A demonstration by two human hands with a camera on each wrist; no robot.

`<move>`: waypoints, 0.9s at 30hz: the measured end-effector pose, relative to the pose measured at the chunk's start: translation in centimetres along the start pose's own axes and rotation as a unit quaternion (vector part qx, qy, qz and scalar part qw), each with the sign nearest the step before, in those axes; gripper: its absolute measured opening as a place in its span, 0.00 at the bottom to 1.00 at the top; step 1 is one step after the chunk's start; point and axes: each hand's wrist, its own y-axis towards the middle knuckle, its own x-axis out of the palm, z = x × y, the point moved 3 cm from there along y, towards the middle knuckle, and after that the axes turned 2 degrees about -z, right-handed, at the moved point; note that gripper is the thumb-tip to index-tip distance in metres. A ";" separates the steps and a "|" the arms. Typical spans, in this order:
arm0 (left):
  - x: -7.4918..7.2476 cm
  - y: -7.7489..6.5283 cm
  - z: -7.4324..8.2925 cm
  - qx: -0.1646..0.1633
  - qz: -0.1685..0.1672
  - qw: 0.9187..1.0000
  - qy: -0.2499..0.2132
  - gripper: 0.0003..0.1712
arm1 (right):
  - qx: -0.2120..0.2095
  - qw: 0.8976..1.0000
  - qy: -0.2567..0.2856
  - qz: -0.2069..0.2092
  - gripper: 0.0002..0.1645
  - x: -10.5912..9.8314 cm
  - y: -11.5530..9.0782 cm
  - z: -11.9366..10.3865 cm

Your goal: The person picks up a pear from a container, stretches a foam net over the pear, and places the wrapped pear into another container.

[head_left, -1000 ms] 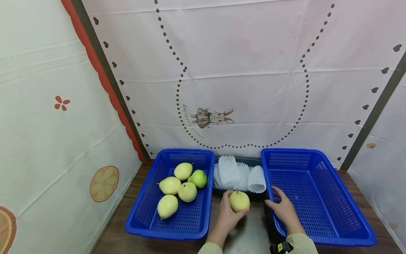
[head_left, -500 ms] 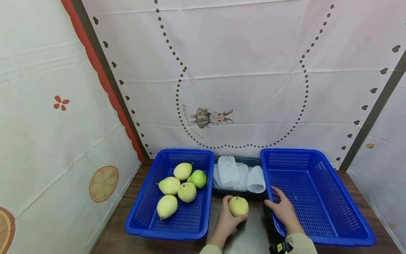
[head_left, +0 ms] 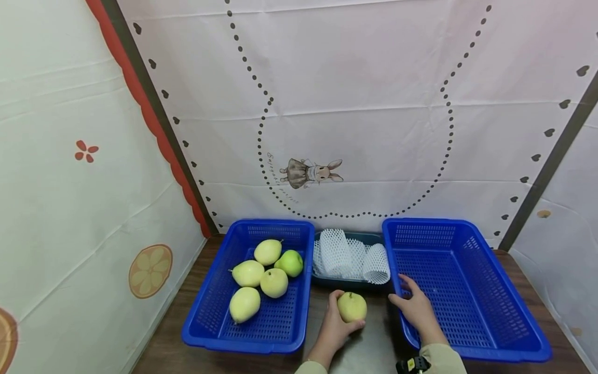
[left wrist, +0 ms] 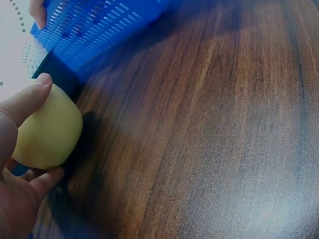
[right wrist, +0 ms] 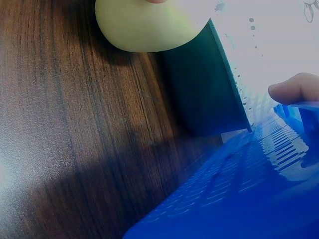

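Note:
In the head view my left hand (head_left: 337, 326) grips a round yellow-green pear (head_left: 352, 307) just above the table, thumb and fingers on its sides. The left wrist view shows the same pear (left wrist: 50, 129) between thumb and fingers, with its shadow beside it. My right hand (head_left: 419, 310) rests at the near left rim of the right blue basket (head_left: 476, 291), its fingers loosely bent over the edge. Part of that hand is hidden in the right wrist view, where one digit (right wrist: 296, 88) shows above the rim.
A left blue basket (head_left: 285, 332) contains several pears (head_left: 249, 273). Between the baskets, a dark green tray (head_left: 345, 283) bears several white foam net sleeves (head_left: 337, 254). A printed white cloth (head_left: 364, 130) hangs behind the brown wood-grain table (head_left: 163, 353).
The left hand has brought the pear slightly down and nearer, away from the green tray. My right hand has stayed at the basket rim.

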 end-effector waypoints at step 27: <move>0.3 -0.3 -0.1 -0.007 -0.018 1.000 0.018 0.50 | -0.002 1.000 0.002 -0.004 0.39 0.0 -0.3 -0.1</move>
